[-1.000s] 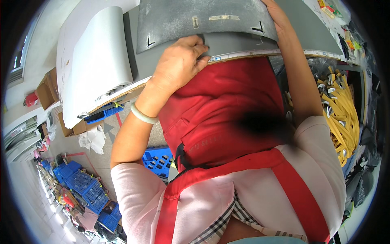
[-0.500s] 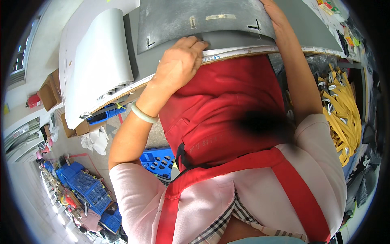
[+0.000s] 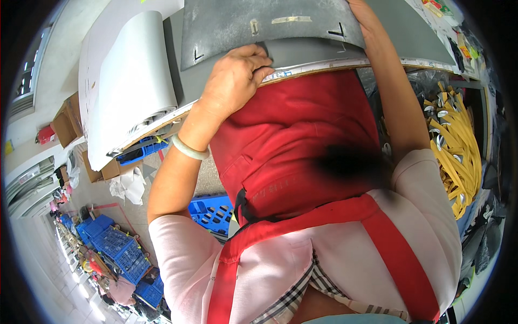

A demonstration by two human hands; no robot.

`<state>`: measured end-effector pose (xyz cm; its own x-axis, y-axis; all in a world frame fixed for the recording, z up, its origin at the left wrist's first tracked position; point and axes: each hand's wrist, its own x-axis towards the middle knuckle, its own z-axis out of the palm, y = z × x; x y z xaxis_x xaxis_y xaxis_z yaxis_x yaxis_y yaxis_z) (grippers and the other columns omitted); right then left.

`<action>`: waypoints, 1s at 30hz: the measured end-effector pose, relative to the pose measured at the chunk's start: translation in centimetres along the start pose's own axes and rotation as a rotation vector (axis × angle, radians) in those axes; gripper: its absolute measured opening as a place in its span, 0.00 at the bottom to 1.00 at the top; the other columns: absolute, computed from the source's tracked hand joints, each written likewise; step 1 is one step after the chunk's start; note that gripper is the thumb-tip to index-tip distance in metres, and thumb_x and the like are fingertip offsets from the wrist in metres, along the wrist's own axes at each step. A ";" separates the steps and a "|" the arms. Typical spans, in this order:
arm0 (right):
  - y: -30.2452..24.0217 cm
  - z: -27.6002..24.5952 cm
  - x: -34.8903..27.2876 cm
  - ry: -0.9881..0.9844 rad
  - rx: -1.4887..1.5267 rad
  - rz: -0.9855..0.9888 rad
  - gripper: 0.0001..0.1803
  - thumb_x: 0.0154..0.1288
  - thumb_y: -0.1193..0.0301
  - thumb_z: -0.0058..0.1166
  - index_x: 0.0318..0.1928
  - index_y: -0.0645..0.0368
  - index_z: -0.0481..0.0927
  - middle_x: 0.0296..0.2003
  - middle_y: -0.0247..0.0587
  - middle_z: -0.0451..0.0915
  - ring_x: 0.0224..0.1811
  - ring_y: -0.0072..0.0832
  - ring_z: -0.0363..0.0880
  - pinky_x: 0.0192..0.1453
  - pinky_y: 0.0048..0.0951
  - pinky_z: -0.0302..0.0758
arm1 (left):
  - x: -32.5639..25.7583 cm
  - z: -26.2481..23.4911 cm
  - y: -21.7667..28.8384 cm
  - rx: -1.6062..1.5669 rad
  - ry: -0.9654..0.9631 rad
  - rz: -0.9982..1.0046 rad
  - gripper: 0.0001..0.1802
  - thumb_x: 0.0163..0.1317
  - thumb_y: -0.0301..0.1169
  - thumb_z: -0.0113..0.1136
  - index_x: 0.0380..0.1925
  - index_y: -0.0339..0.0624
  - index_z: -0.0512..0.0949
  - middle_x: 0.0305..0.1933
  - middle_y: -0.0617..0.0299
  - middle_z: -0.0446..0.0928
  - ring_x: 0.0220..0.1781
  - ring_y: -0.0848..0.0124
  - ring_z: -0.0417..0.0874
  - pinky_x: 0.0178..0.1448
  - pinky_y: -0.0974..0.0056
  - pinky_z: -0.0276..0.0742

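Observation:
A worn dark grey template with black corner marks and pale tape strips lies over a smooth grey sheet. Its near edge bows up off the sheet. My left hand is at the table's front edge, fingers curled over the grey sheet's near edge beside the template, thumb lower at the edge. What lies under those fingertips is partly hidden. My right hand rests along the template's right side; its fingers run out of the top of the picture, so their grip does not show.
A large pale roll of sheet material lies on the table at left. Yellow strips hang in a bundle below the table on the right. Cardboard boxes, a blue crate and blue carts stand on the left side.
My left hand has shifted slightly left and rolled, so that its thumb now shows at the table edge. The right hand stays at the template's side.

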<state>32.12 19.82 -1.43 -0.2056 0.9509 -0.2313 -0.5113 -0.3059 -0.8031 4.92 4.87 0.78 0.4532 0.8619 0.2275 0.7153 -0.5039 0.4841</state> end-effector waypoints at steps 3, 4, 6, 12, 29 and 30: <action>0.0 -4.3 2.2 -0.544 0.485 0.193 0.21 0.69 0.59 0.66 0.57 0.54 0.80 0.44 0.35 0.87 0.42 0.28 0.86 0.48 0.32 0.84 | 0.7 0.6 0.5 0.029 0.016 0.054 0.10 0.62 0.29 0.69 0.41 0.36 0.86 0.48 0.54 0.84 0.45 0.52 0.86 0.52 0.58 0.83; 0.2 -2.5 1.6 -0.553 0.493 0.204 0.21 0.69 0.59 0.66 0.57 0.54 0.80 0.44 0.35 0.87 0.42 0.28 0.86 0.48 0.32 0.84 | 0.3 0.5 0.4 0.073 0.020 0.056 0.10 0.62 0.29 0.68 0.41 0.37 0.86 0.47 0.54 0.84 0.46 0.52 0.85 0.52 0.57 0.83; 0.0 0.2 0.0 0.035 -0.024 -0.001 0.21 0.70 0.58 0.65 0.57 0.54 0.80 0.45 0.35 0.86 0.43 0.27 0.86 0.48 0.32 0.83 | -0.2 0.3 0.5 0.126 0.010 0.066 0.10 0.62 0.29 0.68 0.42 0.38 0.86 0.48 0.54 0.83 0.48 0.52 0.85 0.53 0.56 0.82; -1.0 -5.6 3.3 -0.577 0.339 0.023 0.22 0.72 0.58 0.62 0.60 0.55 0.78 0.48 0.36 0.85 0.46 0.27 0.84 0.48 0.31 0.83 | 2.7 1.7 2.0 0.210 -0.013 0.159 0.16 0.60 0.28 0.64 0.49 0.41 0.83 0.50 0.54 0.81 0.53 0.53 0.82 0.55 0.54 0.81; -12.1 -1.9 -5.6 -0.018 0.031 -0.296 0.30 0.79 0.53 0.50 0.69 0.62 0.72 0.63 0.45 0.78 0.63 0.37 0.77 0.68 0.39 0.74 | 15.4 -0.5 -8.8 -0.219 0.746 -0.067 0.20 0.57 0.22 0.59 0.51 0.39 0.83 0.51 0.40 0.83 0.55 0.50 0.83 0.61 0.51 0.77; -12.9 -3.2 -6.6 0.054 -0.029 -0.344 0.30 0.80 0.53 0.48 0.69 0.63 0.71 0.63 0.46 0.78 0.62 0.37 0.78 0.68 0.38 0.74 | 9.8 -3.8 -10.3 -0.300 0.763 -0.147 0.19 0.57 0.22 0.59 0.50 0.39 0.84 0.48 0.40 0.83 0.52 0.51 0.84 0.59 0.52 0.78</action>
<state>42.69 17.65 8.68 0.0198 0.9994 0.0277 -0.5187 0.0340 -0.8543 -0.05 18.68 1.27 -0.1963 0.7738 0.6022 0.5177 -0.4398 0.7338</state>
